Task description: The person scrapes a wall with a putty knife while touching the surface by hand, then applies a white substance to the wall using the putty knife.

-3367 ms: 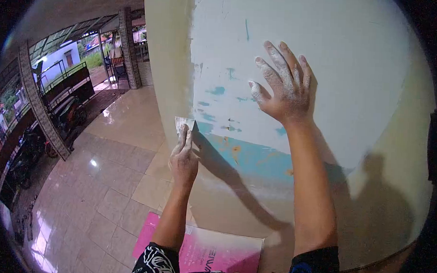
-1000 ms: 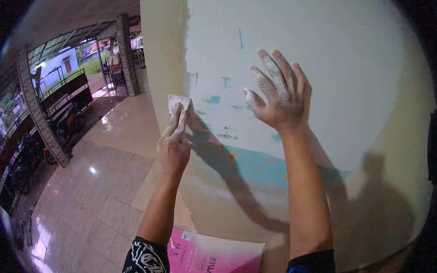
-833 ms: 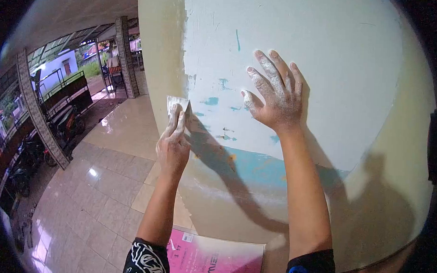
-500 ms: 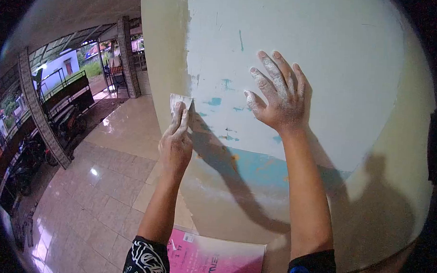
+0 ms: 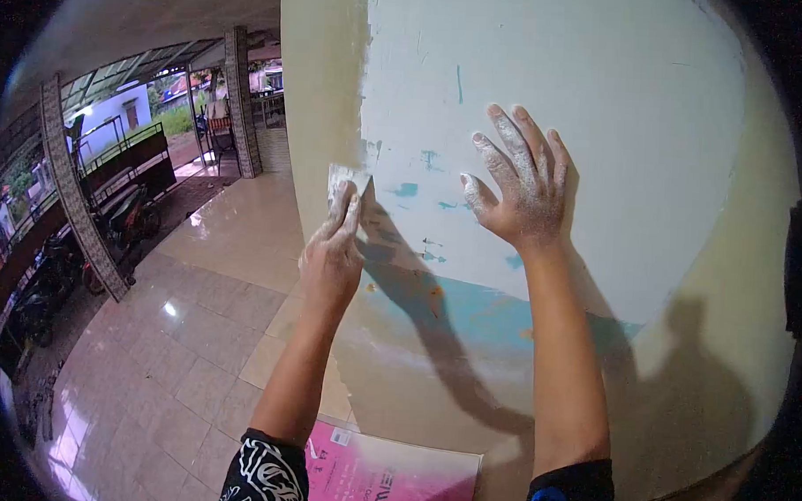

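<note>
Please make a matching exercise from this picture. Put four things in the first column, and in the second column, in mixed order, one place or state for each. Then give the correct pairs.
Column one:
1. left hand
2. right hand
3. pink sheet
4. scraper blade

Column two:
A. lies on the floor at the foot of the wall
B. spread flat on the pale wall, fingers apart, dusted white
C. pressed against the wall near the corner edge
D. grips a tool, forefinger stretched along it

Pairs: 1-D, 2-B, 3-A, 4-C
</note>
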### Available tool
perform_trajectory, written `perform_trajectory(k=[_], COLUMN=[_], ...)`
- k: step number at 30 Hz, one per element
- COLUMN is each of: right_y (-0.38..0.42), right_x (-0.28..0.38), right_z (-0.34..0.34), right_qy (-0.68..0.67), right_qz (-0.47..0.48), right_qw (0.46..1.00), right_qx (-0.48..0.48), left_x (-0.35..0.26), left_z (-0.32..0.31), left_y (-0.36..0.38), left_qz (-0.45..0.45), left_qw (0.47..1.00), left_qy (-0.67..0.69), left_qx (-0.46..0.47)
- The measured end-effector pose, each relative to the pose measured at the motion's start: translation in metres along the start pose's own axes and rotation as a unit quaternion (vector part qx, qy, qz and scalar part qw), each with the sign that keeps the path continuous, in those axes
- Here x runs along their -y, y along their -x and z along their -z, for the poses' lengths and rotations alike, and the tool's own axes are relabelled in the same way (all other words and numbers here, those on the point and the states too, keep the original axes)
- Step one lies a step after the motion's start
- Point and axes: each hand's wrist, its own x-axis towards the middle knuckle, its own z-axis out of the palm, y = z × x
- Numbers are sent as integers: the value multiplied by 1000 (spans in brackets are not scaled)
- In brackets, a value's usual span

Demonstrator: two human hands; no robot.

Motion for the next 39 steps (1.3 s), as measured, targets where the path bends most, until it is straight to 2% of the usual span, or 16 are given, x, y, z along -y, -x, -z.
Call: perform_trajectory(k=[2, 6, 14, 18, 30, 34, 36, 39], right_y=[-2, 0, -4, -5, -4, -9, -6, 6], right_x=[1, 4, -1, 0, 0, -1, 0, 8], right_z=[3, 8, 5, 5, 5, 7, 8, 9], right_qy=[-4, 21, -1, 9, 14, 7, 4, 11], right_qz=[-1, -1, 2, 7, 1, 1, 3, 0], right_qw=[1000, 1000, 1000, 1000, 1000, 1000, 1000, 1000], right_qx=[-5, 9, 3, -2, 4, -2, -3, -4], left_x=[10, -3, 2, -6, -10, -12, -16, -19], left_z=[-7, 4, 1, 3, 9, 6, 7, 11], left_y=[12, 2, 4, -18, -21, -12, -11, -11], left_qz=[-18, 37, 27, -7, -22, -2, 44, 34], left_qw=[1000, 998, 999, 1000, 998, 998, 998, 998], left_qy=[7, 14, 9, -16, -60, -63, -42, -46], left_qx=[-14, 42, 44, -2, 3, 7, 28, 21])
